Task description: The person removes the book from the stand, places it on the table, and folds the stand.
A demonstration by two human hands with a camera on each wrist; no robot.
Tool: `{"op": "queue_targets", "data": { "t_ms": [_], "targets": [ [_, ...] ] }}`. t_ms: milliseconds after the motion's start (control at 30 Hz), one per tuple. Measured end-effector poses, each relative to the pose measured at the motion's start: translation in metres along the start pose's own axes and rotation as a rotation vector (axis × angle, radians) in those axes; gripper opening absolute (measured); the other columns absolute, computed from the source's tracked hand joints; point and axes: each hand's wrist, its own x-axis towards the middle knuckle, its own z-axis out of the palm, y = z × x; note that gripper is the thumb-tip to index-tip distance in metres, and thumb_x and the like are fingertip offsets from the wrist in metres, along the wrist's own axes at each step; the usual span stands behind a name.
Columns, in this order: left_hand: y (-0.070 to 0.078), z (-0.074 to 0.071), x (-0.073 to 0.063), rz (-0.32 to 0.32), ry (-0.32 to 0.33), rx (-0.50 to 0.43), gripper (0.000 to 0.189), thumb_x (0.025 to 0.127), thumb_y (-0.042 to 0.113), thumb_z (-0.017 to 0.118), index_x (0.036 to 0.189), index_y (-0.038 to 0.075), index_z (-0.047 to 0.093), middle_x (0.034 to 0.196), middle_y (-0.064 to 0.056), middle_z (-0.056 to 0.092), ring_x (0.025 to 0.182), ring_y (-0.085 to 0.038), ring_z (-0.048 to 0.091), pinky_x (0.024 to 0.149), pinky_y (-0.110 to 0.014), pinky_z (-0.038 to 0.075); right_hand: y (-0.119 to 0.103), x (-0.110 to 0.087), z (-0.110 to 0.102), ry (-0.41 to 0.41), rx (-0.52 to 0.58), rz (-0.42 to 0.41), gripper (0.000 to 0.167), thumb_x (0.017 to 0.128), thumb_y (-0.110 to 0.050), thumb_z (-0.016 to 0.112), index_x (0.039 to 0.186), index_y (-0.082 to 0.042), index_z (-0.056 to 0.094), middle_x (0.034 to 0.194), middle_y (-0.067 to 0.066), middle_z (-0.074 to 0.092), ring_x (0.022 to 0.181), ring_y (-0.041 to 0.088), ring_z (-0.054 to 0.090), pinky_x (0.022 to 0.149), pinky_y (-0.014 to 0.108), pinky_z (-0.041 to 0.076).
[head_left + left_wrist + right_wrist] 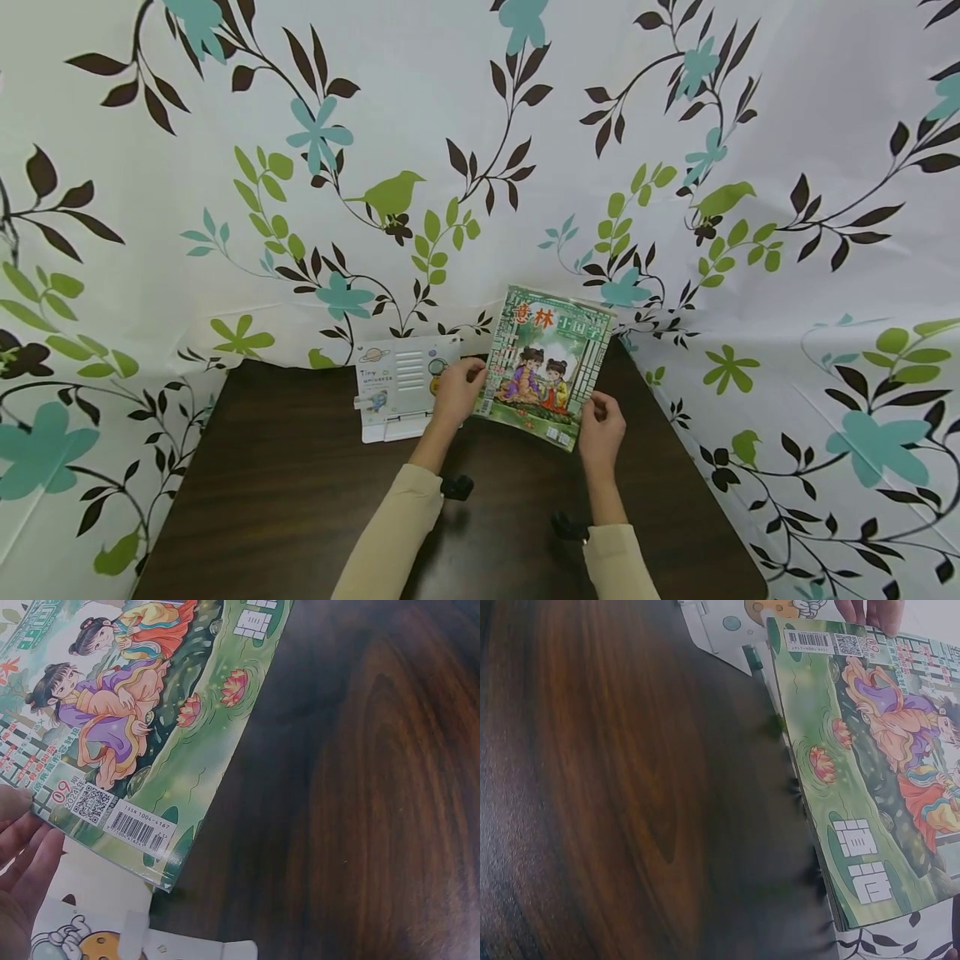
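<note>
A green illustrated magazine (543, 367) is held up, tilted, over the back of the table, its cover with two cartoon children facing me. My left hand (459, 387) pinches its left edge, thumb at the cover's border in the left wrist view. On the opposite edge, my right hand (602, 429) grips low down near the corner; the right wrist view hardly shows this hand. Behind my left hand stands a white book stand (408, 383) with space cartoons and slots, partly hidden by the hand. The magazine's lower corner (161, 874) overlaps the stand in the left wrist view.
The dark wooden table (300, 500) reaches back to a white wall covering (465, 100) printed with leaves, birds and flowers, which also runs along both sides. Black wrist straps (456, 487) sit at both sleeves' cuffs.
</note>
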Motion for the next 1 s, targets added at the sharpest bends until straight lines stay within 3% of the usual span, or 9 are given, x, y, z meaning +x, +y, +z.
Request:
{"op": "queue_targets", "data": {
  "t_ms": [300,567,833,1000],
  "targets": [
    [-0.006,0.011,-0.004,0.022,-0.024,0.024,0.011,0.104,0.013,0.072,0.109,0.006,0.079,0.099,-0.009,0.079,0.089,-0.021,0.073,0.078,-0.038,0.060,0.007,0.002,-0.002,0.029,-0.065,0.024,0.026,0.107,-0.011,0.058,0.125,0.002,0.072,0.113,0.021,0.071,0.087,0.000,0.056,0.069,0.015,0.045],
    [-0.012,0.023,-0.012,-0.042,-0.014,0.038,0.010,0.103,0.013,0.074,0.107,0.006,0.079,0.098,-0.007,0.079,0.087,-0.019,0.073,0.074,-0.035,0.060,0.015,0.001,-0.005,-0.022,-0.082,0.081,0.028,0.107,-0.012,0.056,0.128,-0.001,0.071,0.110,0.017,0.070,0.081,0.004,0.056,0.064,0.019,0.046],
    [-0.012,0.048,-0.018,-0.025,-0.061,0.037,0.008,0.102,0.014,0.075,0.101,0.009,0.081,0.092,-0.004,0.079,0.080,-0.013,0.070,0.070,-0.028,0.056,0.028,-0.005,-0.029,0.000,-0.155,0.101,0.032,0.109,-0.016,0.054,0.132,-0.001,0.070,0.106,0.010,0.065,0.076,0.005,0.052,0.059,0.021,0.042],
    [-0.012,0.050,-0.017,-0.042,-0.051,0.043,0.007,0.102,0.012,0.075,0.099,0.008,0.080,0.091,-0.005,0.079,0.080,-0.014,0.070,0.071,-0.029,0.056,0.031,-0.004,-0.030,-0.015,-0.148,0.092,0.032,0.108,-0.015,0.056,0.131,0.001,0.071,0.108,0.014,0.067,0.076,0.001,0.052,0.060,0.019,0.043]
  ]
}}
